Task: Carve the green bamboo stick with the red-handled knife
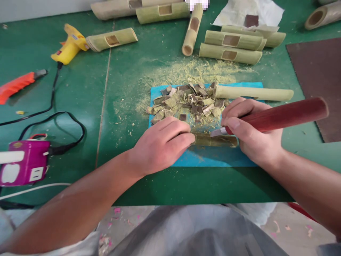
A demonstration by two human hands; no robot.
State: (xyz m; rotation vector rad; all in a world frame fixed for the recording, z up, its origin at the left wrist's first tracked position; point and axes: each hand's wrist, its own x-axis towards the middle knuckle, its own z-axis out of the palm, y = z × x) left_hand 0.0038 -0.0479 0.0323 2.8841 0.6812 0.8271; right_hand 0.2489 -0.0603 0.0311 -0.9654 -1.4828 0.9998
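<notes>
A short bamboo piece [220, 140], dark greenish-brown on top, lies across a blue mat [213, 156]. Its left end is gripped by the closed fingers of my left hand [165, 144]. My right hand [250, 131] is wrapped round a carving knife [290, 115] with a thick dark-red handle, and the short metal blade points left, at the top of the bamboo piece. Whether the blade touches the bamboo I cannot tell. Just beyond my hands is a heap of bamboo chips [191, 101]. A pale bamboo tube [255, 93] rests on the mat's far edge.
Several bamboo tubes with square cutouts [231, 54] lie at the back. To the left are a yellow glue gun [66, 46], an orange utility knife [20, 85] and a purple power socket box [29, 161] with cords. A brown sheet [319, 81] covers the right side.
</notes>
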